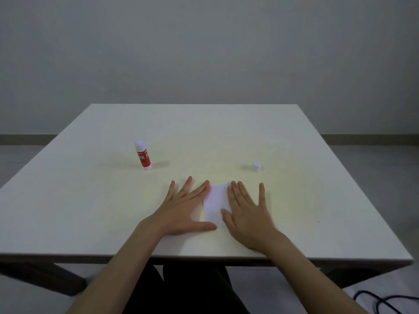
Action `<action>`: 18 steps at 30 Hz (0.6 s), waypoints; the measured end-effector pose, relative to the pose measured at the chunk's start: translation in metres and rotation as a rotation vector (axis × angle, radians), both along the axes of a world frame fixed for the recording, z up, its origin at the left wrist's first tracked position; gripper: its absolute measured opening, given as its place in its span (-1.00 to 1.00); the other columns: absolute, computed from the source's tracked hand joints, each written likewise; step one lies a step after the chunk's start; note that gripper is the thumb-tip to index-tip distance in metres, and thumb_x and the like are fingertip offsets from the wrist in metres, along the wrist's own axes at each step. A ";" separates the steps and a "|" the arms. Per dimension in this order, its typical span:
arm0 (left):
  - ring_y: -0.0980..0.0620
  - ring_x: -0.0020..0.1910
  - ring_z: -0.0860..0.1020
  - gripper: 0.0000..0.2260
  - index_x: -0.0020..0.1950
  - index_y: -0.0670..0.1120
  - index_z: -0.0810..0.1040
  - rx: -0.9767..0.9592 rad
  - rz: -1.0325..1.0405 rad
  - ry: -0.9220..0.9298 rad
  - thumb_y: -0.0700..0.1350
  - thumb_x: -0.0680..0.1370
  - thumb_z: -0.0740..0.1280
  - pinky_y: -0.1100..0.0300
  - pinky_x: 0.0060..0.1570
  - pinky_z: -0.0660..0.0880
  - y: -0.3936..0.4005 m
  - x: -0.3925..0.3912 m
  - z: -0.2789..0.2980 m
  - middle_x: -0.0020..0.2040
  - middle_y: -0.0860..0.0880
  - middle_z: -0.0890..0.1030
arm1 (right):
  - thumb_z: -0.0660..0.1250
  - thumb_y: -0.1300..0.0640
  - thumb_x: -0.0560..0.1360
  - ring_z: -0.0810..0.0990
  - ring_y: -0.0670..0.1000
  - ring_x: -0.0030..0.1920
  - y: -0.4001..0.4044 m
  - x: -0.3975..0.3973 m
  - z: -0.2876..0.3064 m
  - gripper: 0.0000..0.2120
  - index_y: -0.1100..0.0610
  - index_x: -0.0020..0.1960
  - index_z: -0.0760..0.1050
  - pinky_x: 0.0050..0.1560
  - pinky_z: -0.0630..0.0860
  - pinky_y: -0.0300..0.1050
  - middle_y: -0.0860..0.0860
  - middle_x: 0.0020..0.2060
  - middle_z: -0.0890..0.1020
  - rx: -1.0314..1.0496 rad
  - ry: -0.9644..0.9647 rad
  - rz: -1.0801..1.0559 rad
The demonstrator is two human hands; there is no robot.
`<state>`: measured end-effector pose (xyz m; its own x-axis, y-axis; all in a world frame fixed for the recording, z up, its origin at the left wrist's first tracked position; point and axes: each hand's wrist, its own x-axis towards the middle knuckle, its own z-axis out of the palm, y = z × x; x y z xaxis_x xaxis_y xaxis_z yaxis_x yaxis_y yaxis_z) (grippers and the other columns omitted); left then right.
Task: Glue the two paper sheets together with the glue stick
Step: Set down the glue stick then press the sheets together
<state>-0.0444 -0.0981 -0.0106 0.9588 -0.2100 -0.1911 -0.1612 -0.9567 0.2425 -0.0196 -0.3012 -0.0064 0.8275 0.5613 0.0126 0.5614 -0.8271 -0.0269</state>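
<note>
Both hands lie flat on the white bench, palms down, pressing a small white paper sheet that shows as 1 rectangle between them — whether 2 layers lie there cannot be told. The left hand covers the sheet's left edge, its fingers spread wide and the thumb running along the sheet's near edge. The right hand covers the right edge, fingers fanned apart, thumb resting on the paper. Neither hand grips anything.

The sheet sits near the bench's front edge, roughly at its middle, with bare surface open to both sides and behind it. The glue stick stands upright, uncapped, well apart to the far left of the left hand. Its white cap stands on the far right, beyond the right hand — apart from the fingertips. Nothing lies between the hands and either item. A dark cable lies on the floor at lower right.
</note>
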 end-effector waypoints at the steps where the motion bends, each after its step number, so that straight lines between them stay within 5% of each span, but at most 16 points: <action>1: 0.11 0.47 -0.42 -0.07 0.51 0.15 -0.29 0.004 -0.003 -0.003 0.53 0.32 0.04 -0.09 0.42 -0.43 0.000 0.000 0.000 0.46 0.32 -0.31 | -0.18 -0.12 0.59 -0.18 0.01 0.54 0.000 0.002 0.000 -0.39 0.19 0.52 -0.16 0.35 -0.50 0.22 0.08 0.55 -0.08 -0.007 0.004 -0.004; 5: 0.11 0.46 -0.42 -0.08 0.51 0.16 -0.28 0.000 -0.008 -0.015 0.53 0.32 0.05 -0.07 0.40 -0.46 0.002 0.001 -0.001 0.44 0.34 -0.33 | -0.27 -0.17 0.55 -0.07 0.05 0.54 -0.017 -0.026 0.000 -0.34 0.18 0.52 -0.03 0.38 -0.48 0.30 0.06 0.54 0.03 0.027 -0.015 0.044; 9: 0.11 0.45 -0.44 -0.08 0.51 0.16 -0.28 -0.003 -0.020 -0.017 0.52 0.33 0.05 -0.07 0.41 -0.45 0.003 0.001 -0.002 0.44 0.35 -0.33 | -0.22 -0.13 0.58 0.35 0.09 0.41 -0.037 -0.064 0.008 -0.38 0.17 0.42 0.32 0.33 -0.06 0.25 0.04 0.42 0.38 -0.024 0.009 0.104; 11: 0.11 0.46 -0.44 -0.08 0.51 0.16 -0.28 -0.005 -0.024 -0.020 0.53 0.33 0.04 -0.07 0.41 -0.45 0.003 0.001 -0.002 0.43 0.37 -0.34 | -0.16 -0.13 0.57 0.29 0.11 0.44 -0.040 -0.065 0.014 -0.42 0.14 0.44 0.28 0.34 -0.17 0.22 0.01 0.45 0.33 -0.038 0.043 0.114; 14: 0.12 0.46 -0.44 -0.07 0.51 0.17 -0.28 -0.016 -0.019 -0.032 0.55 0.31 0.03 -0.05 0.40 -0.47 0.003 0.001 -0.003 0.41 0.38 -0.34 | -0.35 -0.22 0.49 -0.12 0.05 0.54 -0.038 -0.052 0.022 -0.31 0.03 0.51 0.07 0.35 -0.48 0.21 -0.11 0.52 0.11 0.050 0.086 0.118; 18: 0.08 0.46 -0.43 -0.05 0.52 0.13 -0.28 0.018 -0.023 -0.056 0.55 0.30 -0.01 -0.08 0.40 -0.45 0.002 0.002 -0.003 0.43 0.33 -0.34 | -0.40 -0.24 0.48 -0.15 -0.04 0.54 -0.011 -0.041 0.027 -0.29 -0.03 0.48 0.16 0.34 -0.58 0.19 -0.17 0.49 0.22 0.165 0.043 0.214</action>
<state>-0.0421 -0.0965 -0.0140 0.9631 -0.2287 -0.1417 -0.1956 -0.9568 0.2150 -0.0602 -0.3123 0.0202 0.6924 0.7164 0.0857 0.7180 -0.6725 -0.1793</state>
